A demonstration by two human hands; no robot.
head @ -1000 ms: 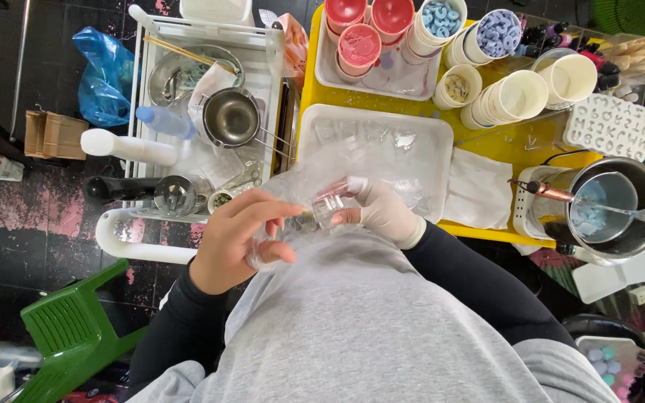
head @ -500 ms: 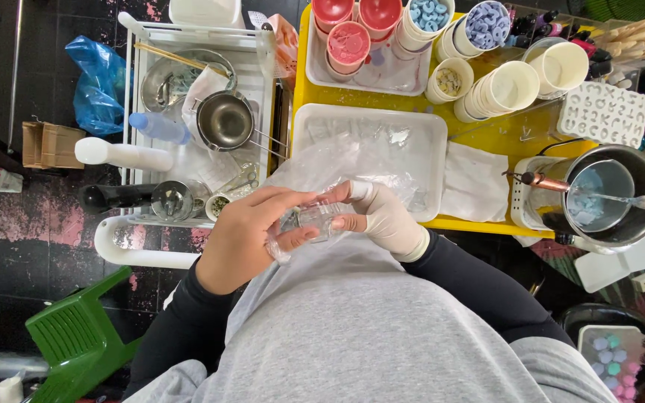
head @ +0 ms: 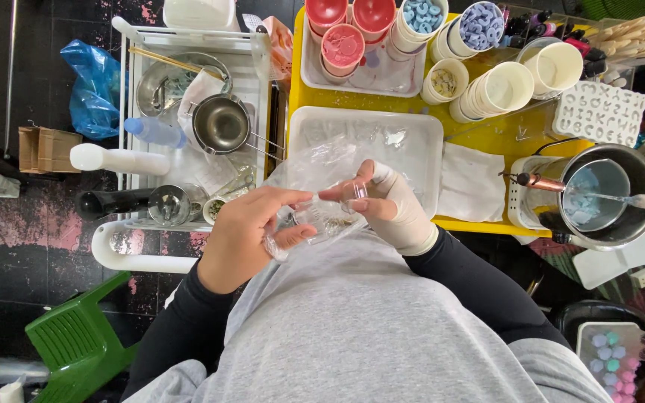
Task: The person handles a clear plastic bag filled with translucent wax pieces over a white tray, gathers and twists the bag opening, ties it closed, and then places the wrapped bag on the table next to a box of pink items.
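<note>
A clear plastic bag (head: 315, 186) is held over the person's lap, just in front of the yellow table (head: 502, 138). Its lower part holds something small and pale that is too blurred to identify. The left hand (head: 251, 235) has its fingers (head: 293, 237) closed on the bag's lower left side, thumb pinching the film from below. The right hand (head: 382, 201), wrapped in a white bandage, has its fingers closed on the bag's upper right edge, next to the left fingertips.

Just beyond the bag, a white rectangular tray (head: 404, 138) lies on the table, with a folded white cloth (head: 472, 183) beside it. Farther back stand pink cups (head: 345, 41), white cups of blue pieces (head: 449, 26) and a white mould sheet (head: 599, 112). To the right sits a metal pot (head: 610, 194).

To the left, a white trolley (head: 188, 127) carries a steel bowl (head: 222, 123) and a white bottle (head: 117, 159). A blue bag (head: 95, 89), a brown cardboard box (head: 48, 149) and a green stool (head: 76, 343) sit on the dark floor.
</note>
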